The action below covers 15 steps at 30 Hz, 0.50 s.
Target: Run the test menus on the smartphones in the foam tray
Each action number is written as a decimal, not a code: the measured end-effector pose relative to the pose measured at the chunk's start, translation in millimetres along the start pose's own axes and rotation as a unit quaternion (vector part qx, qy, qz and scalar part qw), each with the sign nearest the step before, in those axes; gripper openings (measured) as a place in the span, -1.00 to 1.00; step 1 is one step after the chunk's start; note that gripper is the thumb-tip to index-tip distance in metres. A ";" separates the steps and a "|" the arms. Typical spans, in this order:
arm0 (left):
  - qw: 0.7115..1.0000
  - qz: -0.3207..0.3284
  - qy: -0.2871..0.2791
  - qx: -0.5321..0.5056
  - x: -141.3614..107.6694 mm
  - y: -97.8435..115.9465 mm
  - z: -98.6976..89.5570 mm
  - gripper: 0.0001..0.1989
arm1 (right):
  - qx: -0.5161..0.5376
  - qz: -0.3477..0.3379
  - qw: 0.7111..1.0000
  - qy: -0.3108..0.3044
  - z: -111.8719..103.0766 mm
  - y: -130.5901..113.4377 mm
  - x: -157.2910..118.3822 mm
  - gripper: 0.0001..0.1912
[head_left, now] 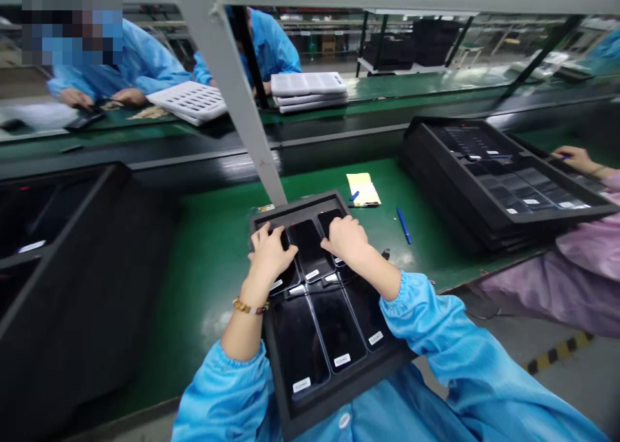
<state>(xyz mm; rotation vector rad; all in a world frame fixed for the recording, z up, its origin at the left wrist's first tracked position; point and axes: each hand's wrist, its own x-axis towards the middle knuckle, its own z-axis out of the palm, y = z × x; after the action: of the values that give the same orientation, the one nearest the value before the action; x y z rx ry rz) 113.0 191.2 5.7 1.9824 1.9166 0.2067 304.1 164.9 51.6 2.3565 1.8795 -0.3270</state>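
Note:
A black foam tray (329,393) leans against my front, its cells filled with dark-screened phones in two rows. My left hand (270,254) reaches across the upper left phone (289,277), thumb at one long edge and fingers toward the other. On the upper right phone (329,219), my right hand (347,240) is curled, with its thumb at the left edge and its fingertips partly hidden. Between both hands lies the upper middle phone (306,248), untouched. White labels mark the phones' lower ends, and small red lights show near the tops of some.
Stacked black trays (484,170) stand at right, where a co-worker's hand (578,159) rests. Another dark tray stack (87,287) is at left. A blue pen (403,225) and yellow notepad (363,187) lie on the green bench (208,254). A post (242,99) rises beyond.

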 end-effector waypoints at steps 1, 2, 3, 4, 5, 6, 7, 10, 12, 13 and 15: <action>1.000 -0.004 0.000 -0.003 -0.9 0.9 0.4 -0.36 | 0.000 -0.001 1.000 0.002 -0.4 1.0 0.1 -0.39; 1.000 -0.007 0.001 -0.006 -2.0 2.0 1.1 -0.36 | 0.000 -0.004 1.000 0.003 -0.4 2.5 0.4 -0.38; 1.000 -0.010 0.001 -0.008 -3.2 3.4 1.9 -0.35 | -0.002 -0.009 1.000 0.004 0.0 4.2 0.9 -0.38; 1.000 -0.013 0.002 -0.011 -4.3 4.9 2.9 -0.35 | -0.005 -0.015 1.000 0.004 0.8 5.8 1.6 -0.39; 1.000 -0.017 0.005 -0.013 -5.4 6.6 3.9 -0.36 | -0.009 -0.021 1.000 0.004 1.9 7.1 2.5 -0.40; 1.000 -0.020 0.007 -0.015 -6.4 8.2 4.9 -0.37 | -0.013 -0.027 1.000 0.004 3.2 8.2 3.3 -0.40; 1.000 -0.022 0.010 -0.018 -7.4 9.7 5.7 -0.38 | -0.018 -0.031 0.999 0.003 4.7 9.0 3.9 -0.38; 0.999 -0.020 0.011 -0.028 -9.1 11.4 6.3 -0.40 | -0.029 -0.032 0.999 -0.001 8.4 10.9 3.5 -0.31; 0.999 -0.014 0.010 -0.038 -8.7 10.0 5.0 -0.41 | -0.035 -0.028 0.999 -0.001 9.2 12.2 1.8 -0.26; 0.999 -0.011 0.010 -0.043 -8.4 9.0 4.0 -0.42 | -0.038 -0.028 0.999 0.000 9.1 12.8 0.7 -0.26; 0.998 -0.010 0.015 -0.054 -9.9 7.9 2.3 -0.45 | -0.044 -0.033 0.998 0.002 8.4 14.0 -2.2 -0.31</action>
<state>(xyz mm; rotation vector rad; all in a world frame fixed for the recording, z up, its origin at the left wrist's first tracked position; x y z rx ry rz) 120.6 181.0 7.9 1.8992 1.9004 0.3296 316.4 157.7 43.3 2.2444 1.9358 -0.2404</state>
